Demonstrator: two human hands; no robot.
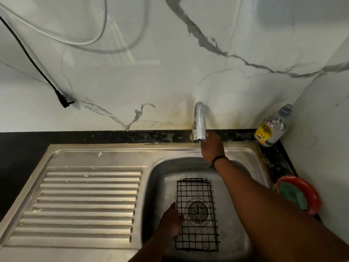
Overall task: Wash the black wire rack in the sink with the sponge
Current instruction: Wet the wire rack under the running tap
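Black wire rack (196,214) lies flat on the bottom of the sink basin (162,178), directly over the drain (197,209), long axis running away from the person. Left hand (171,222) is at the rack's left edge, fingers curled onto the wire there; grip on the wire looks like a hold, though the fingertips themselves are dark and partly blurred. Right hand (212,146) reaches across the basin to the base of the chrome faucet (198,121), behind the spout; fingers point away from the camera and are hidden by the back of the hand, so cannot tell whether they are closed on anything. A dark band sits on the right wrist. No water stream is discernible from the spout. Ribbed steel drainboard (85,203) adjoins the basin on the left. On the black counter at right: a red bowl (309,191) holding a green sponge-like pad (294,195), well apart from both hands, and a clear bottle (272,125) with a yellow label in the corner against the marble-patterned wall.
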